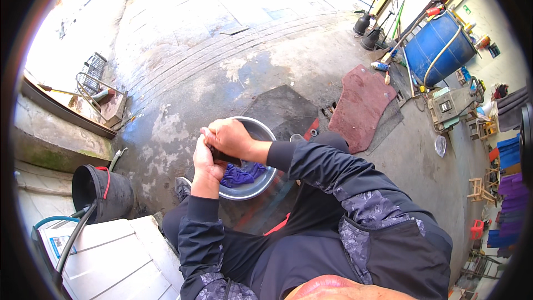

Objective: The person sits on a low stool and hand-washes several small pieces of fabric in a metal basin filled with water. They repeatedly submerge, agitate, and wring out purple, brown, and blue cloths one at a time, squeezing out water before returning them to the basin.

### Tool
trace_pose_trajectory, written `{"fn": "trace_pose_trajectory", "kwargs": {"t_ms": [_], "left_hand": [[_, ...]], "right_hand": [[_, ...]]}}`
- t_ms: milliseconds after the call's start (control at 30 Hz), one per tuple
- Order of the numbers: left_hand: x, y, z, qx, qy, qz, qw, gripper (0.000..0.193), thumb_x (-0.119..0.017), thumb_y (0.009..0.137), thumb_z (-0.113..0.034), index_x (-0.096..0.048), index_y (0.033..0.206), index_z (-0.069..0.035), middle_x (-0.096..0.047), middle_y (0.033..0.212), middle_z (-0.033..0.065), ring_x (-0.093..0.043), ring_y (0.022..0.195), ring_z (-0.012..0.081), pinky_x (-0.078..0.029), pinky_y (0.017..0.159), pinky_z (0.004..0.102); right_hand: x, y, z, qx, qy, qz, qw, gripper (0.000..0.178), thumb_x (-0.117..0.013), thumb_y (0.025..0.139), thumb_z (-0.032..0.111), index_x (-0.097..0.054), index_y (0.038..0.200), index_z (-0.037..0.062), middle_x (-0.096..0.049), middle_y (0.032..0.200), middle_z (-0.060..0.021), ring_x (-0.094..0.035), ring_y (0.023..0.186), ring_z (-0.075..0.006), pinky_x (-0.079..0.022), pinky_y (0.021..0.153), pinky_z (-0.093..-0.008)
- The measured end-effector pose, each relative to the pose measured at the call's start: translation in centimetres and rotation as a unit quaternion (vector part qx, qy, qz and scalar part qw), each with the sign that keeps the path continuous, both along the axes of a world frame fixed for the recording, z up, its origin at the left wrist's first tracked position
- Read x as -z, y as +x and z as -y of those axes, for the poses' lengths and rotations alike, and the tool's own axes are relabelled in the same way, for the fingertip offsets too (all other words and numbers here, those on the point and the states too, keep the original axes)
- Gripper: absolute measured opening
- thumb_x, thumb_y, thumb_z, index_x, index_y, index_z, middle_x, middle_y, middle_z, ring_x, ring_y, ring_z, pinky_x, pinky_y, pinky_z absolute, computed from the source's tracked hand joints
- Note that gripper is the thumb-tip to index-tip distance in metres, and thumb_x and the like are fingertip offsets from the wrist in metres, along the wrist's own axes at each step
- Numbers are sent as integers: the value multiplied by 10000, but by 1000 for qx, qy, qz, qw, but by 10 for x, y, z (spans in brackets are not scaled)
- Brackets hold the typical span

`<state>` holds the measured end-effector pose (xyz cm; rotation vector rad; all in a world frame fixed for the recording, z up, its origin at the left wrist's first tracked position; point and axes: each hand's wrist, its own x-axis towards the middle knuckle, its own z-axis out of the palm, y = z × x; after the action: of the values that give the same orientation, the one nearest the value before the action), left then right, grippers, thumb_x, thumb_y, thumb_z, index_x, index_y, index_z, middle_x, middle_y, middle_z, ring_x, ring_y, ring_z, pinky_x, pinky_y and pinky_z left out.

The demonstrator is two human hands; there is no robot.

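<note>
blue-white label [62,245] on white panel [119,250], unreadable

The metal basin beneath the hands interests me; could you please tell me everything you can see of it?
The metal basin is round and silvery, with a bright rim. It stands upright on the ground, with bunched purple cloth inside. The left hand and right hand are above it, hiding much of its left side; whether they touch it, or whether it holds water, is unclear.
</note>
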<state>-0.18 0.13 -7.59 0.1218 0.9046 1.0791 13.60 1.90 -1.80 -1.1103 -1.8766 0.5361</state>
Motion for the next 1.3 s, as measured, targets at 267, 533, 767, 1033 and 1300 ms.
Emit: {"fn": "trace_pose_trajectory", "kwargs": {"t_ms": [267,533,767,1033,1300], "left_hand": [[-26,12,7,47,2,6,999,306,-492,1122,-445,-691,1073,-217,-738,945,-26,-681,773,123,-539,605,313],[-59,19,11,106,118,-169,973,422,-592,1081,-631,-668,1164,-224,-702,946,-77,-607,745,13,-337,520,182],[-60,12,13,154,270,-469,826,383,-735,1066,-289,-706,1258,41,-772,1082,81,-692,978,127,-547,903,314],[-68,-5,3,36,279,-446,850,417,-680,1107,-395,-769,1078,11,-722,880,-15,-589,802,57,-487,715,254],[-68,5,0,-7,257,-325,910,469,-614,1120,-506,-741,1058,-59,-665,820,-58,-562,705,40,-439,629,230]], "right_hand": [[6,10,-8,10,-27,18,999,416,-677,1035,340,-714,745,45,-702,765,-214,-698,748,-449,-548,672,-521],[8,32,-35,-43,-162,-104,980,481,-695,1065,399,-679,794,1,-660,738,-186,-625,660,-280,-503,649,-444],[-4,35,-30,-86,-307,-176,931,494,-658,1115,393,-692,786,26,-643,687,3,-514,656,-73,-464,589,-326],[3,41,-42,-139,-301,-83,940,602,-584,1121,543,-702,920,-13,-691,753,-51,-581,678,-137,-515,623,-372],[-6,42,-38,-258,-367,-187,874,621,-534,1118,610,-723,1208,26,-743,1111,-27,-638,1050,-110,-520,944,-293]]}}
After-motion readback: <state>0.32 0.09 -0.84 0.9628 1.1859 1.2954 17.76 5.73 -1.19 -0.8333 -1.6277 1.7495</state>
